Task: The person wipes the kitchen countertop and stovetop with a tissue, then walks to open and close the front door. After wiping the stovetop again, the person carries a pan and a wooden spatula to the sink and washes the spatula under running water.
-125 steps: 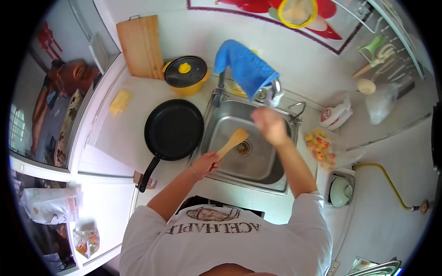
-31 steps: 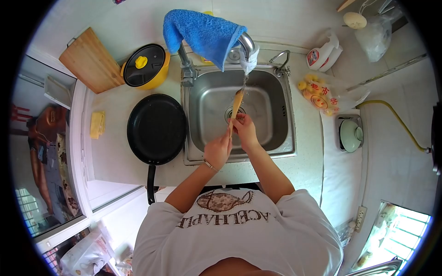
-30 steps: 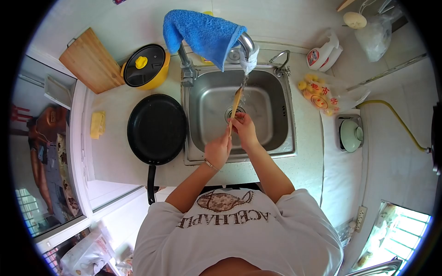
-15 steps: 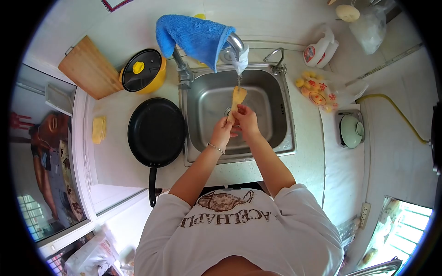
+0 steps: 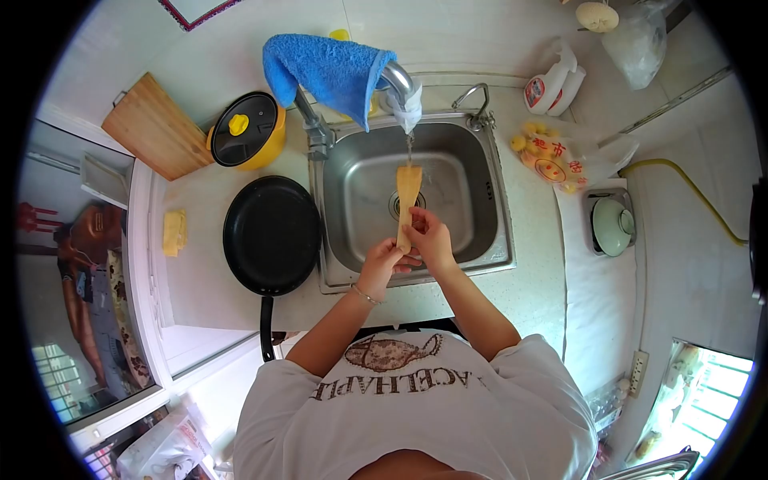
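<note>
A wooden spatula (image 5: 408, 188) is held over the steel sink (image 5: 352, 160), its wide flat end pointing toward the faucet (image 5: 398, 78). Water runs from the cloth-wrapped spout down onto that end. My left hand (image 5: 384, 262), with a bracelet at the wrist, is closed around the bottom of the handle. Higher up the handle, my right hand (image 5: 430, 238) pinches the wood between thumb and fingers. Below both hands lies the front part of the basin. The drain (image 5: 395, 206) shows partly behind the spatula.
Left of the sink sit a black frying pan (image 5: 272, 234), a yellow lidded pot (image 5: 247, 130), a cutting board (image 5: 156, 128) and a folded yellow cloth (image 5: 174, 233). A blue towel (image 5: 328, 72) drapes the faucet. On the right are a bag of yellow fruit (image 5: 552, 156) and a green bowl (image 5: 612, 226).
Both hands have drawn the spatula back toward my body. Its wide end now shows flatter and sits lower beneath the water stream.
</note>
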Demonstrator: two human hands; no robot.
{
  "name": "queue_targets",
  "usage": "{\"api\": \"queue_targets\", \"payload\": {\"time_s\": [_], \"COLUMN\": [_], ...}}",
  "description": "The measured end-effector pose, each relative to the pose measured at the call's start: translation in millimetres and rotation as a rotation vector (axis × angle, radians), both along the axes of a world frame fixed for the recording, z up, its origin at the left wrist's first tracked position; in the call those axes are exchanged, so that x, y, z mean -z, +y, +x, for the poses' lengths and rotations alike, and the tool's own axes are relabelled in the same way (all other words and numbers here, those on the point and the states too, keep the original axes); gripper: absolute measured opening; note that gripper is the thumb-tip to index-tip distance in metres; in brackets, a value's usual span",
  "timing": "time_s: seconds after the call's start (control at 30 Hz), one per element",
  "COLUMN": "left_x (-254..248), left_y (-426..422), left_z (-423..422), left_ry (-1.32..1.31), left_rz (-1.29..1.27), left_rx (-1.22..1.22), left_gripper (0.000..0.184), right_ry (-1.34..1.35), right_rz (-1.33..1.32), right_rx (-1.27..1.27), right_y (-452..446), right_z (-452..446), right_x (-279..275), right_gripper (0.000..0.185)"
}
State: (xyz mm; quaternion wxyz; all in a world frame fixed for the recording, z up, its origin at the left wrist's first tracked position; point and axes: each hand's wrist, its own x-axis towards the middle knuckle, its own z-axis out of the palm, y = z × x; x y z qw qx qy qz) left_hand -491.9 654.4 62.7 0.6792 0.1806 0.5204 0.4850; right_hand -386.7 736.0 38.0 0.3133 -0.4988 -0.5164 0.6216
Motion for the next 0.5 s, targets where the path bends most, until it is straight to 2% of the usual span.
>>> {"api": "queue_targets", "payload": {"time_s": [0.17,0.4,0.5], "left_x": [4.9,15.7,21.8], "left_y": [17.6,38.1,39.2], "left_z": [-5.0,-12.5,-11.2], "left_ry": [-0.108,-0.252,-0.206], "left_rz": [-0.007,0.001,-0.045], "left_rx": [-0.054,-0.113,-0.038], "left_gripper": [0.02,0.017,0.018], "right_ry": [-0.02,-0.039,-0.122], "right_rz": [0.131,0.184,0.212], "right_rx": [0.019,0.045,0.024], "right_y": [15.2,41.0,41.9], "right_z": [-8.2,-18.6,-16.6], "right_x": [-2.5,13.4,7.4], "right_gripper": [0.034,0.036,0.034]}}
